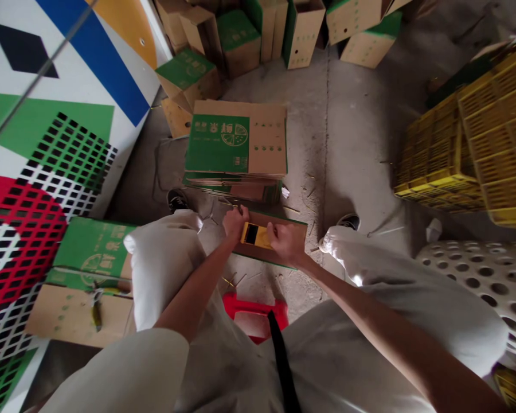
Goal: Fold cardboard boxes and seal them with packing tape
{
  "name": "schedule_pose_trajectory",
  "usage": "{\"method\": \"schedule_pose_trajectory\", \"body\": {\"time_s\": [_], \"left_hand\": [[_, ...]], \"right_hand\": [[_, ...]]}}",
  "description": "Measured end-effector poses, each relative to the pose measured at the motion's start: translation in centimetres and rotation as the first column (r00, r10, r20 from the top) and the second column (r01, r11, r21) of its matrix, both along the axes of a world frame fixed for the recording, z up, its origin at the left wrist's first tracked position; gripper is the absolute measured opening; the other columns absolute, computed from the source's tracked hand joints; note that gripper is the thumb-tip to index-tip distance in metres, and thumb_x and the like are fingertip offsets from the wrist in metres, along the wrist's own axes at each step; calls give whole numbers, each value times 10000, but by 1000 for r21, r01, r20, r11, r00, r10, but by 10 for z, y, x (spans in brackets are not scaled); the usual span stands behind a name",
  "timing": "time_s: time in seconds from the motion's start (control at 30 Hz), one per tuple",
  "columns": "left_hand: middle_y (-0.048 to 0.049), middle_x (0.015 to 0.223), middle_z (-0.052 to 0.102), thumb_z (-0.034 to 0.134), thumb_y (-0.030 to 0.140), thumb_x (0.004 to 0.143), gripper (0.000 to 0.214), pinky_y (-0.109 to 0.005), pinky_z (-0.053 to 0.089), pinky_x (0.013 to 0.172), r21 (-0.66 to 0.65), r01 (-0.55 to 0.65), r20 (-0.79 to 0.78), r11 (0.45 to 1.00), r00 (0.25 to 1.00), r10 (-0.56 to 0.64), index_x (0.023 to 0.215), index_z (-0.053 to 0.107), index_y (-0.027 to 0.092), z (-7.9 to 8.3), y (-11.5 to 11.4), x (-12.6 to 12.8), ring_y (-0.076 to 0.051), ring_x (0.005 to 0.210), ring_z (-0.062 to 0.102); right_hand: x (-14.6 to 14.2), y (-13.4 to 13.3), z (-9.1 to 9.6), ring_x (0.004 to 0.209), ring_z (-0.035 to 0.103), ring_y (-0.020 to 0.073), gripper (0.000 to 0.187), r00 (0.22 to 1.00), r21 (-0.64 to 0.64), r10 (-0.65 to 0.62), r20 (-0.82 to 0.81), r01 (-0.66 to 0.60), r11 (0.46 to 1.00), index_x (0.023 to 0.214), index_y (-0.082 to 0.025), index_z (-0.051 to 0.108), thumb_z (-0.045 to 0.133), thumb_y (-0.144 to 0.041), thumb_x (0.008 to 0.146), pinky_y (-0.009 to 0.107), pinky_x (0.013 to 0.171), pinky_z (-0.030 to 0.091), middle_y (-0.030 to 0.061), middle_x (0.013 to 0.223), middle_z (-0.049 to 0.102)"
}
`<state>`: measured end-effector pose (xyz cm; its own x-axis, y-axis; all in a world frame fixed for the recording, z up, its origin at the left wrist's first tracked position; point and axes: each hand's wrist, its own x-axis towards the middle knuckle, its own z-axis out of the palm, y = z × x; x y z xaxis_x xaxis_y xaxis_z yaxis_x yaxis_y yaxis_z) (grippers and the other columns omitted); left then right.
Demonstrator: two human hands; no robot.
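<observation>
Between my knees stands a narrow brown cardboard box [298, 234] with green edges. A yellow tool [263, 236] with a dark rectangular part lies across its top; its exact kind is unclear. My right hand [287, 242] is closed around the right end of this tool. My left hand [235, 222] is closed at the box's left edge, close to the tool's dark end, and its fingertips are partly hidden. Just beyond the box is a stack of flattened green and brown cartons [236, 137].
Pliers [97, 307] rest on a carton [79, 312] at left, beside a painted panel [124, 34]. Folded boxes [238, 43] crowd the far side. Yellow crates [434, 149] and a white perforated basket [481, 269] stand right. A red stool [279, 312] is below me.
</observation>
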<state>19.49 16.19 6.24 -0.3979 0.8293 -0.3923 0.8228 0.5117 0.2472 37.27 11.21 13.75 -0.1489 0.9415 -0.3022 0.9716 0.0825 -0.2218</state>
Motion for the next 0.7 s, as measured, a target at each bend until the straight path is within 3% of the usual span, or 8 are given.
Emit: {"method": "schedule_pose_trajectory", "body": {"time_s": [0.7], "left_hand": [[-242,1186,806,294,486,1135,652,-379,563,936,20,-12,15,1000,1000,12,1226,815,105,-7,1,-1,-342,1129,784]], "right_hand": [[0,1,-1,778,773,271,677,1000,15,10,-2,-10,1000,908,-158,878,352,-502,1161,329,647,416,170,910,830]]}}
